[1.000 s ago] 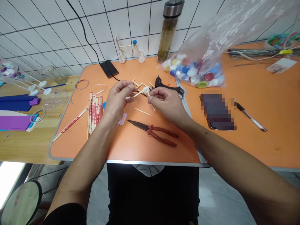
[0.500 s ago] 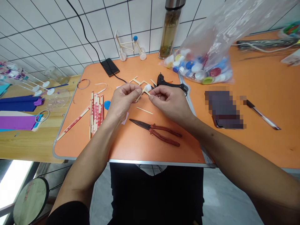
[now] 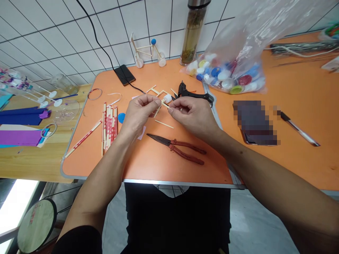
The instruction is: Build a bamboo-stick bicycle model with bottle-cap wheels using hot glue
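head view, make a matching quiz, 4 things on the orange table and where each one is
Things:
1. black glue gun
2. wooden stick frame
3. red-handled pliers
4. plastic bag of bottle caps

Places:
A. between the left hand and right hand
B. right of the glass bottle
C. just beyond the right hand
D. on the orange table, nearer the edge than the hands

Pairs: 1-C, 2-A, 3-D, 4-B

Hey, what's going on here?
Two bare hands are at work over an orange table. The left hand and right hand pinch a small frame of thin wooden sticks with a white piece on it. Close by lie a black glue gun, red-handled pliers, wrapped chopsticks and a bag of bottle caps.
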`<state>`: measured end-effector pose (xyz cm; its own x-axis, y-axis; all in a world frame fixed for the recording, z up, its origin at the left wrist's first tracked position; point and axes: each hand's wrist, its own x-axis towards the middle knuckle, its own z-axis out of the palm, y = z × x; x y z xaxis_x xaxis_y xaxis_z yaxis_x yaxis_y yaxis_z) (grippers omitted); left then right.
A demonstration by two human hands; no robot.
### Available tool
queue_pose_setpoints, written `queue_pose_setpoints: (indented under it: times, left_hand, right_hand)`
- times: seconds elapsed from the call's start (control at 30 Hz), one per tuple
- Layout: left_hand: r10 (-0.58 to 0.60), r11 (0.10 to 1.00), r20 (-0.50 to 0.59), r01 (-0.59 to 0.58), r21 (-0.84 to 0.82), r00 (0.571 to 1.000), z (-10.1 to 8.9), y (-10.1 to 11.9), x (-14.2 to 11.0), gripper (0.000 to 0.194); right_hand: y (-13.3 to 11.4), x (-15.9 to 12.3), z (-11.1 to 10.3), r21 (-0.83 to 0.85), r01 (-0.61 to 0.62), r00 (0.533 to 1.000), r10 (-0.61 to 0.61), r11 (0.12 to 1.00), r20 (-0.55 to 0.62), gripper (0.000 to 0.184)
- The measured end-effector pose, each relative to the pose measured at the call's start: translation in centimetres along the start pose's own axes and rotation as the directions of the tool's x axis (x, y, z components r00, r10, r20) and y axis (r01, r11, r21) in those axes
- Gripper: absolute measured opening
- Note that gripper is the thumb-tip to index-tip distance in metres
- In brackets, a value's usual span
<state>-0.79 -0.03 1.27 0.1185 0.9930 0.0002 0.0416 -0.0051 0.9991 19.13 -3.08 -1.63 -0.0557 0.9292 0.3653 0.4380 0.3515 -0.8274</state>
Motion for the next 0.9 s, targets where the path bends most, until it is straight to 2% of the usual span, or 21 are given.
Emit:
queue_pose_setpoints:
  times: [0.33,0.57,0.9]
  left_hand:
    - [-0.012,0.999,0.025,0.013,-0.039,1.0,0.1,-0.08,0.05,0.014]
    - [-0.034,0.999,0.001,0.034,-0.042,0.999,0.27,-0.12,0.05,0.011]
    - [-0.072,0.996,-0.009,0.072,-0.058,0.997,0.69,0.04,-0.03,0.022]
  right_hand:
    - [0.47,0.08,0.18,-0.044,0.063,0.998,-0.063,0.997,-0.006,0.013]
    - [0.45,0.14,0.11,-0.038,0.077,0.997,-0.077,0.996,0.008,0.012]
    - [0.82,0.13,0.27,-0.035,0.078,0.997,-0.077,0.996,0.007,0.014]
